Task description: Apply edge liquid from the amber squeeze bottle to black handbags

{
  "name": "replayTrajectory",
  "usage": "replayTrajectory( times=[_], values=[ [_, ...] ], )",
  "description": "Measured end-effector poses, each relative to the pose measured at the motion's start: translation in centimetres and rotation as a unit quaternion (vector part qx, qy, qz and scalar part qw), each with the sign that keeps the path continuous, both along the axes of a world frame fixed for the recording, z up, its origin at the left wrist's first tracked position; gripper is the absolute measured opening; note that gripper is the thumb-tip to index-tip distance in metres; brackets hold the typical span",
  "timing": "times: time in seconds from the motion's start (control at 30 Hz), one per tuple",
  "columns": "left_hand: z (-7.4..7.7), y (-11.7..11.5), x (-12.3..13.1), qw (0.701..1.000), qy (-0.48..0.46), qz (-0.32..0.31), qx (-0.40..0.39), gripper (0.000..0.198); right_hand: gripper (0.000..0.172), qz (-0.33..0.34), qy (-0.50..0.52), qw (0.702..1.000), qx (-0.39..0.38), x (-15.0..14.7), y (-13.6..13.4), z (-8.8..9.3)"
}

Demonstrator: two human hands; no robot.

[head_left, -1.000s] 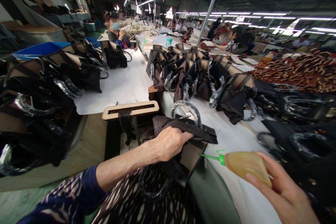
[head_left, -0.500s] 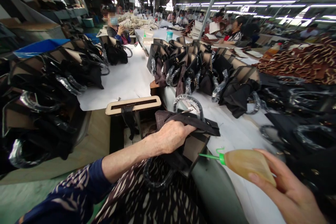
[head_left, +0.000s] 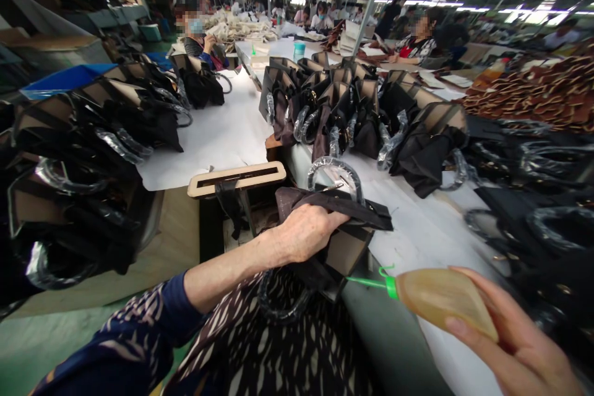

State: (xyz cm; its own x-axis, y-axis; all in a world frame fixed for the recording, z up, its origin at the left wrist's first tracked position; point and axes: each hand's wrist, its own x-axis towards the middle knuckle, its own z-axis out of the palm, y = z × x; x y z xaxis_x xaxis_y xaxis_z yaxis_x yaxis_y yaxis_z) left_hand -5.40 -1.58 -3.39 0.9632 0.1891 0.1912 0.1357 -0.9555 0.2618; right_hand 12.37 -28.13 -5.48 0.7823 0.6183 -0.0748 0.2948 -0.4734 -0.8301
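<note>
My left hand (head_left: 312, 232) is closed on a black handbag (head_left: 347, 252) in front of my lap, gripping its dark fabric near the top edge. One plastic-wrapped ring handle (head_left: 335, 164) stands up behind the fingers, and another wrapped handle (head_left: 283, 312) hangs over my lap. My right hand (head_left: 515, 328) is wrapped round a squeeze bottle (head_left: 443, 298) of amber liquid with a green cap. Its thin green nozzle (head_left: 366, 283) points left at the edge of the bag's beige panel; whether the tip touches cannot be made out.
A slotted wooden frame (head_left: 236, 179) stands left of the bag. Rows of unfinished black bags crowd the right table (head_left: 413, 235) and the left side (head_left: 93, 167). Brown leather pieces (head_left: 547, 96) are piled at right. A masked person (head_left: 199, 43) sits beyond the left table.
The view has shifted slightly. The nozzle has moved a little left and down along the bag's edge. Both hands keep their holds.
</note>
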Motion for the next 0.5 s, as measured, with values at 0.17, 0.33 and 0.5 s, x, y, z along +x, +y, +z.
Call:
replayTrajectory(
  times=[0.17, 0.33, 0.5],
  values=[
    [-0.2, 0.0, 0.0, 1.000, -0.015, -0.005, 0.012, 0.055, 0.072, 0.021, 0.036, 0.999, 0.000, -0.1, -1.0, -0.9],
    [-0.3, 0.0, 0.0, 1.000, 0.002, 0.003, -0.003, 0.050, 0.075, 0.013, 0.048, 0.999, -0.007, 0.0, -1.7, -1.6],
    [-0.1, -0.1, 0.1, 1.000, 0.005, 0.007, -0.004, 0.048, 0.077, 0.011, 0.099, 0.995, 0.020, -0.3, -2.6, -2.5]
  ],
)
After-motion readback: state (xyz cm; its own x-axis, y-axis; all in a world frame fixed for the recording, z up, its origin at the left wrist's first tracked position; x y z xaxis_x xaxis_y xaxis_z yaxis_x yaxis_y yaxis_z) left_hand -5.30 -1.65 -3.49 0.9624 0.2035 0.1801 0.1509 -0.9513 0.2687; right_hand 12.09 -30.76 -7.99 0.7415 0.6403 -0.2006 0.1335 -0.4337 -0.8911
